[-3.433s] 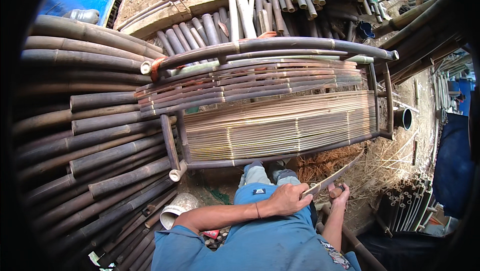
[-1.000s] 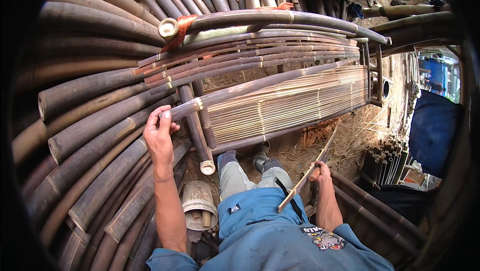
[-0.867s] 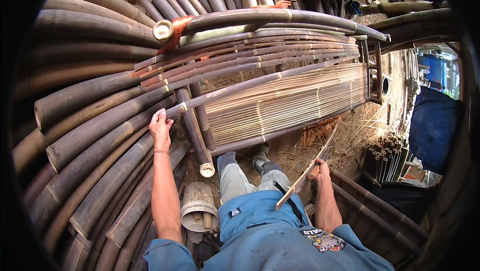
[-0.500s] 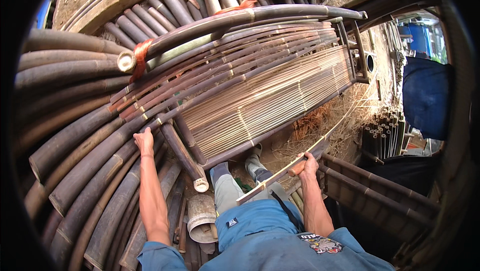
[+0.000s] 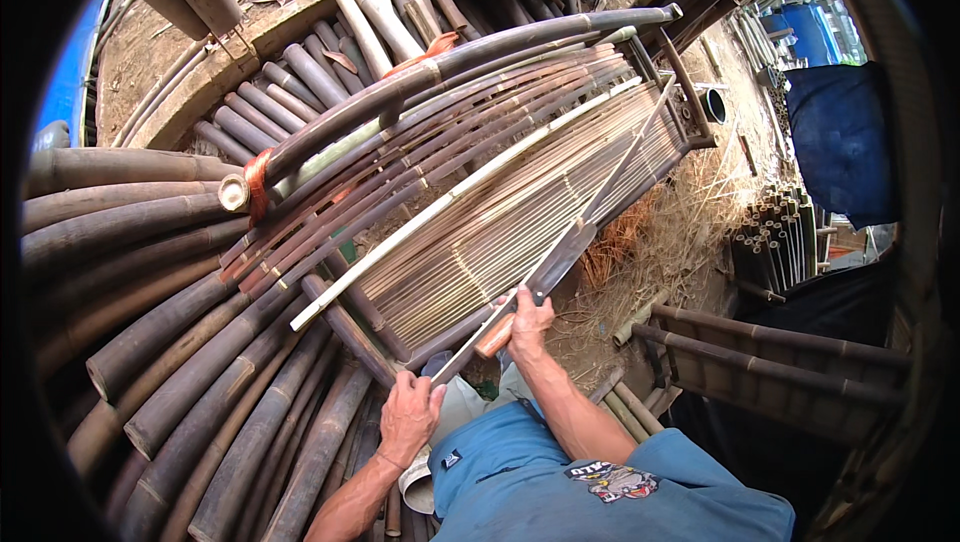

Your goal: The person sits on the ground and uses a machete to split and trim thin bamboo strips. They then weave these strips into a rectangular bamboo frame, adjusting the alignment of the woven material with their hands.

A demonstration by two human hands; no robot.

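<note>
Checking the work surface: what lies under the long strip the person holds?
Under the bamboo strip lies a rack of thin slats tied in rows. The right hand holds a knife against it; the left hand grips its near end. Below the slats is hidden.

Knife [image 5: 545, 277] in my right hand [image 5: 528, 320] — dull grey metal blade, smooth orange-brown wooden handle. My left hand [image 5: 408, 414] grips a thin bamboo strip [image 5: 600, 192], pale, matt, fibrous. Slat rack [image 5: 500, 232] is split bamboo, light tan, dry, rough-edged. Thick poles [image 5: 160, 312] — dark brown bamboo, weathered with a slight sheen. Ground shavings [image 5: 680, 232] are straw-like and frayed. My shirt [image 5: 560, 482] is blue cloth, matt.
</note>
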